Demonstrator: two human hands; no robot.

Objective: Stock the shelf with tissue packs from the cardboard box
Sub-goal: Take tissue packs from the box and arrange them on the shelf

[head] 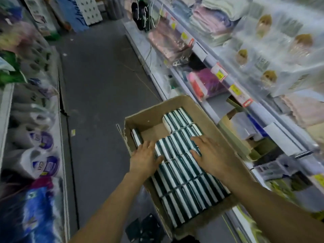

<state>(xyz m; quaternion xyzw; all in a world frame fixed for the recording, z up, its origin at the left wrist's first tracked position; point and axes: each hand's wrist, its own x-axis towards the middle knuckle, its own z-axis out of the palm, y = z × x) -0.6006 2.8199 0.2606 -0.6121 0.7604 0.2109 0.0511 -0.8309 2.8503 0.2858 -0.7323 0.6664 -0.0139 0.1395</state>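
An open cardboard box [206, 113] stands on the aisle floor, filled with rows of teal-and-white tissue packs [185, 172] standing on edge. A bare gap of box bottom shows at its far left corner. My left hand [145, 158] lies with straight fingers on the packs at the box's left side, thumb against a pack. My right hand [208, 153] rests flat on the packs near the middle right, fingers spread. The shelf [233, 95] with price tags runs along the right of the box.
Wrapped towels and packaged goods fill the right shelves. Toilet-paper rolls and bagged goods line the left shelf [35, 137]. Grey aisle floor [98, 85] stretches ahead between them. A dark object [145, 227] lies on the floor by the box's near corner.
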